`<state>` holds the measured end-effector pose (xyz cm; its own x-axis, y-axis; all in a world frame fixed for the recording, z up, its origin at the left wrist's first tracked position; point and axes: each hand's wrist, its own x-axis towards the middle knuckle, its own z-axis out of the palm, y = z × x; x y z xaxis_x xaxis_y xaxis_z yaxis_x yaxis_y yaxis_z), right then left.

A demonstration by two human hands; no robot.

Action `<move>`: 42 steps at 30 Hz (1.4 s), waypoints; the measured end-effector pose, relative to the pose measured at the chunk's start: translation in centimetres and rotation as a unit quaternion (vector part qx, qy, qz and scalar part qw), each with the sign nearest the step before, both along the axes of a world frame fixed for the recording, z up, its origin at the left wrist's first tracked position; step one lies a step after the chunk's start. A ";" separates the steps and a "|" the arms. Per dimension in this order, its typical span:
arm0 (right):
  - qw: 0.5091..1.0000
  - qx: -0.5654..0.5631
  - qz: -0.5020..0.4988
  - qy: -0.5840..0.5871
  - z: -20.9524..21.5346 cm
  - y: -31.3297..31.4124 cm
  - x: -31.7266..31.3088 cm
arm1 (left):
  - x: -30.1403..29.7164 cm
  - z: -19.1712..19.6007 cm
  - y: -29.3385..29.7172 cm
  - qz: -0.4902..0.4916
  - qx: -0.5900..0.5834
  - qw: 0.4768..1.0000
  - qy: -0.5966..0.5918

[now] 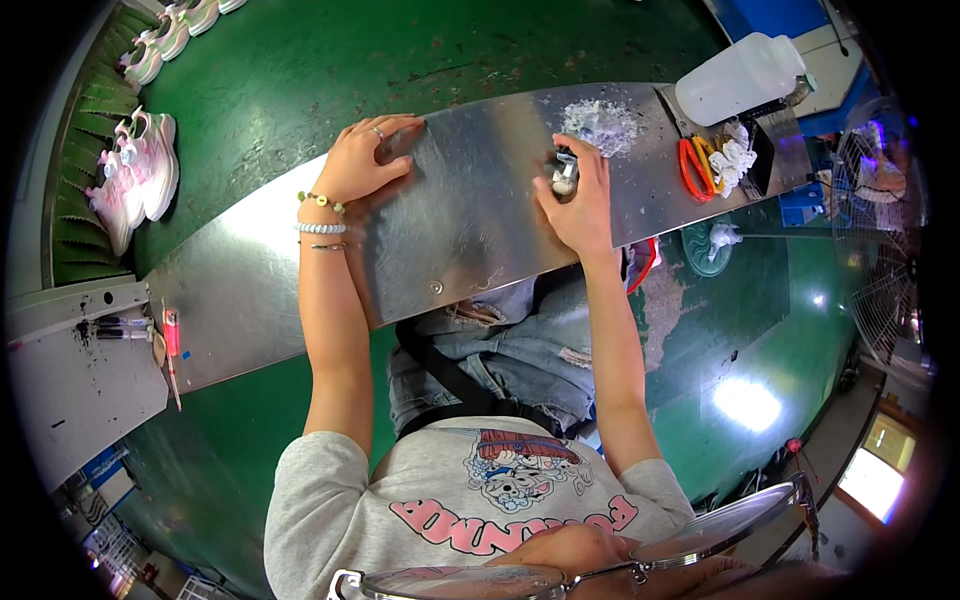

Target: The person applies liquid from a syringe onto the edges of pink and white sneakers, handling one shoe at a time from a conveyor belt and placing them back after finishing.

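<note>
While the whole place curved away at the edges, the pink-and-white shoes [155,165] sat far left on a green bristly strip [88,130]. Just below that, a few pens [122,328] lay on a pale, stained surface [75,390], and next to them a pinkish-red tool [171,332] was lying right at the left end of the metal bench [460,200].

Then came the left hand [363,162], palm down near the far edge of the bench, thumb spread away from the fingers. Grip there was loose and open, nothing in it that I could see. It had a ring on, and a few bracelets [322,228] sat around the wrist.

Over to the right, the right hand [584,205] had thumb and fingers curled around a small shiny piece [565,173], clear with dark bits, over the bench. So that grip was closed round it, though I couldn't tell how tight, or what the thing actually was. Just beyond the fingers lay a messy pile of clear shreds [605,128]. Further right were orange-red-handled scissors [690,170], crumpled white tissue [736,160] and, behind those, a tilted whitish jug [738,80].
</note>
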<state>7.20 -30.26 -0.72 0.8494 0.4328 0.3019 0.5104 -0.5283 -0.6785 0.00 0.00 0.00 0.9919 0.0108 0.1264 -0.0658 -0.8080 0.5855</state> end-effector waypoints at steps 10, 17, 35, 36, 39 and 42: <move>0.999 0.016 0.001 -0.029 0.4 0.5 -0.2 | 0.0 0.4 0.0 0.001 0.009 1.000 0.000; 0.996 0.069 -0.035 -0.050 -0.1 -0.1 0.3 | 1.1 0.4 -6.9 -0.114 0.137 0.975 -0.132; 0.991 0.111 -0.065 -0.034 0.2 -0.7 0.0 | 1.7 1.7 -10.3 -0.148 0.193 0.952 -0.187; 0.991 0.112 -0.067 -0.034 0.2 -0.7 0.1 | 1.7 1.6 -10.3 -0.150 0.187 0.954 -0.182; 0.989 0.131 -0.069 -0.028 0.0 -0.8 0.1 | 1.6 1.4 -10.9 -0.195 0.167 0.951 -0.174; 0.991 0.119 -0.064 -0.023 0.1 -0.6 0.1 | 1.2 1.6 -11.6 -0.263 0.137 0.943 -0.153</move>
